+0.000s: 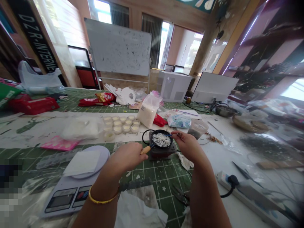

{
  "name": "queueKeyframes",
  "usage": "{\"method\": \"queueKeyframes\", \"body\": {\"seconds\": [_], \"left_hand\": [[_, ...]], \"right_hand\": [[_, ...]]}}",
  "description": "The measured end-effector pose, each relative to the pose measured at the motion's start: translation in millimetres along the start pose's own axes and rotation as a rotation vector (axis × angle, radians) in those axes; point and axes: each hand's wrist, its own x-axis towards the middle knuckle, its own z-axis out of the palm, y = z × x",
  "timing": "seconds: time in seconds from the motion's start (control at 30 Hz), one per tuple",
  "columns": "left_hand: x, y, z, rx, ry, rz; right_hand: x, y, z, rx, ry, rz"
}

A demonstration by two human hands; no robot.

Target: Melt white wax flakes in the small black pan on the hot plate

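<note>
My left hand [129, 154] is closed around the wooden handle [145, 150] of a small black frying pan [172, 142]. White flakes or pellets [161, 140] cover the pan's bottom. Beneath the pan sits a dark, square hot plate [159, 155]. From the right, my right hand [188, 145] pinches a thin blue stick [167, 135] whose far end reaches into the white pieces; its tip is too small to make out. Beyond the pan stands a clear bag of white granules [147, 112]. Several small cups with pale filling [121, 124] are grouped to its left.
A kitchen scale [78, 183] with white paper on it lies at the left front. Pliers [180, 194] and crumpled tissue [136, 210] are near my forearms. On the right are a power strip [249, 193] with cables and a clear plastic tub [198, 126].
</note>
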Motion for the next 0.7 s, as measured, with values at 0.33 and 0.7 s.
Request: {"method": "queueKeyframes", "body": {"seconds": [0.33,0.7], "left_hand": [[1,1,-0.1,0.028,0.008,0.006],[0,-2,1.4,0.013,0.018,0.028]], "right_hand": [[-2,-4,7,0.071,0.013,-0.093],[-6,-22,12,0.027,0.047,-0.094]]}}
